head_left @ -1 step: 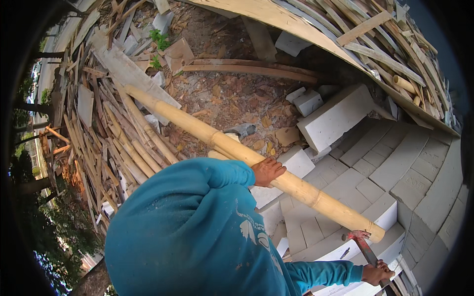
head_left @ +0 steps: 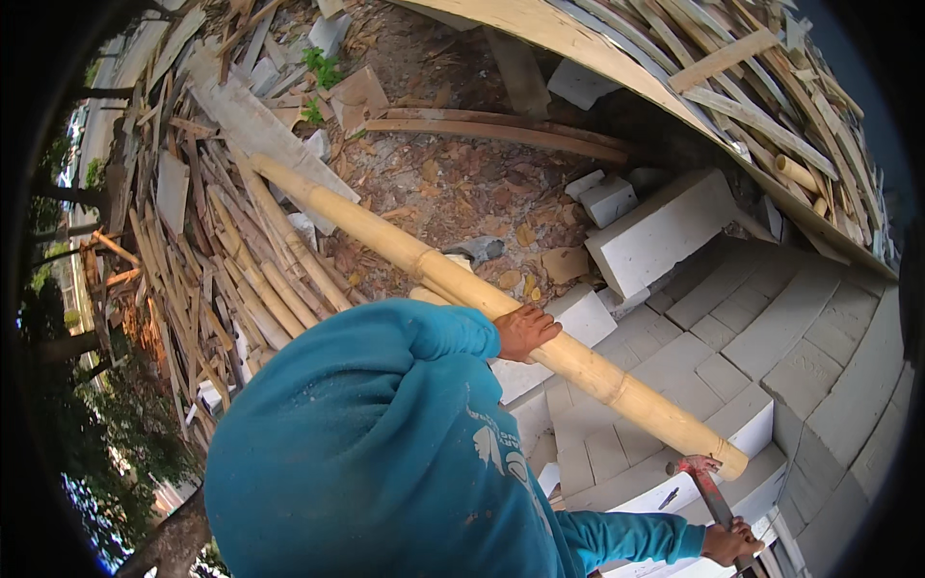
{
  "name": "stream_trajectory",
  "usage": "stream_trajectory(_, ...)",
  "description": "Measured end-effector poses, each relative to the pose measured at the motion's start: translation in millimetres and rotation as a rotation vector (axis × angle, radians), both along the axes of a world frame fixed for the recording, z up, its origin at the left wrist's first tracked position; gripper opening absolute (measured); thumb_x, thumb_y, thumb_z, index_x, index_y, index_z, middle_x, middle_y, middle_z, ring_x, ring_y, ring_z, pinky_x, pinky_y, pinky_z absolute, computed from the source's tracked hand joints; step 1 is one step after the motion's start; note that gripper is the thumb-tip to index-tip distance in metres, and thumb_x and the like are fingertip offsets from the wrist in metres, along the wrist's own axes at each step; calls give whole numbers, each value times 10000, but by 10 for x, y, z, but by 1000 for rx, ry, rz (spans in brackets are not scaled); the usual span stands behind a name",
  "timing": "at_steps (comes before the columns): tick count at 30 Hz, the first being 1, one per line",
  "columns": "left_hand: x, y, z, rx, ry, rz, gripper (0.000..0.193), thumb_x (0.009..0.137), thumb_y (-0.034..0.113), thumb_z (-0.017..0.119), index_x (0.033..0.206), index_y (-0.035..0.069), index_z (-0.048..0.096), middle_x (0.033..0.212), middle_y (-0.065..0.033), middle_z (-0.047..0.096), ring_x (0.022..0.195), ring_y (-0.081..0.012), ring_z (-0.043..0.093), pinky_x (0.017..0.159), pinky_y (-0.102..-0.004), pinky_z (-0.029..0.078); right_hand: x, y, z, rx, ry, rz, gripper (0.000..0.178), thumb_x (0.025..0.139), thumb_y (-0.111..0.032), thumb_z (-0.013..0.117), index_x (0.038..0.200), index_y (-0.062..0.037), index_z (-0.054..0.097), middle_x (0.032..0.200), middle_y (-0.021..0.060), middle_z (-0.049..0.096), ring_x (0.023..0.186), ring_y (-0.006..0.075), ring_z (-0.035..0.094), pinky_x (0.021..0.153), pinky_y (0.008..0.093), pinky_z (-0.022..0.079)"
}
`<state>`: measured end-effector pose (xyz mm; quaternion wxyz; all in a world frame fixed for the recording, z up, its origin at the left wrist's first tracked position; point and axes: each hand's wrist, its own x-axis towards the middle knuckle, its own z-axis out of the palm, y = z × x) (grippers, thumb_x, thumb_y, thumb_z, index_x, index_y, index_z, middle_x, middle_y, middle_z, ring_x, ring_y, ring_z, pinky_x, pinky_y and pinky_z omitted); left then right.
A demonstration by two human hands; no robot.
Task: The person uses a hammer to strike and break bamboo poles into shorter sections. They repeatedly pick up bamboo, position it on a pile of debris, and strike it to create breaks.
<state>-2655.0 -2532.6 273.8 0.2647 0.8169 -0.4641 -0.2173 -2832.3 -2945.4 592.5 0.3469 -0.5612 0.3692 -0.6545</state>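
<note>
A thick yellow bamboo pole [head_left: 443,275] slants from the wood heap at the upper left down to pale blocks at the lower right. Across its middle lies my left hand [head_left: 526,333], its fingers closed over the pole from above. My right hand [head_left: 731,542] is wrapped round the handle of a hammer [head_left: 714,501]. The hammer's head, smeared with red, touches the bamboo near its lower right end. A teal sleeve covers each arm, and my teal top [head_left: 376,453] hides much of the lower middle. A second bamboo piece [head_left: 427,296] partly shows beneath the pole.
Grey blocks [head_left: 665,371] are stacked under the pole's lower end, with a large white block [head_left: 661,231] above them. Heaped bamboo and boards [head_left: 255,275] fill the left. More wood strips [head_left: 761,111] lie behind a panel edge [head_left: 636,67] at upper right. Dry leaves [head_left: 453,193] cover the ground.
The surroundings have shifted very slightly in the view. Both hands keep their holds, and the hammer's head stays against the bamboo's end.
</note>
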Motion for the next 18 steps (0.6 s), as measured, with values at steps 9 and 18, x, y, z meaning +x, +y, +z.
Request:
stream_trajectory(9,116,20,-149,-68,-14,41,690,585,293,785,1148,58,461,985,-110,519,952,-294,546,860,-427,423,64,-8,-754,-27,-97,139,182,923,-283,509,1098,-246,477,570,-41,387,466,126,447,401,289,357)
stream_trajectory(18,337,2,170,70,140,-129,719,493,229,831,1089,69,462,1010,-150,553,984,-329,565,841,-430,453,593,680,-889,-17,-176,156,144,902,-279,565,925,-181,462,563,-7,403,464,140,436,413,288,371)
